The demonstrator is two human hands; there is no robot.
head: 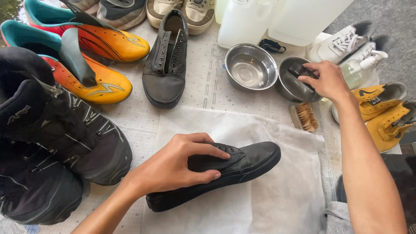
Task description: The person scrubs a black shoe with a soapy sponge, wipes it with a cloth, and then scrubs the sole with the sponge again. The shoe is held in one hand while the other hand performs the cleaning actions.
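The left hand grips a black low-top shoe around its opening, fingers over the tongue and thumb along the side, holding it on its side with the toe pointing right. The shoe lies on a white cloth spread over the table covering.

The right hand reaches to the far right, where its fingers close on a dark brush inside the nearer of two steel bowls. The other steel bowl sits just left of it, the rims nearly touching. A bristle brush lies on the table just below the bowl being used, between it and the cloth.

A second black shoe, its eyelets bare of laces, stands upright behind the cloth, toe toward the person. To its left lie two orange football boots with teal linings, and nearest on the left a pair of bulky black boots, close to the left forearm. Beige sneakers and large translucent jugs line the far edge. On the right are white sneakers, a spray bottle and yellow shoes, crowding the space beside the right forearm.
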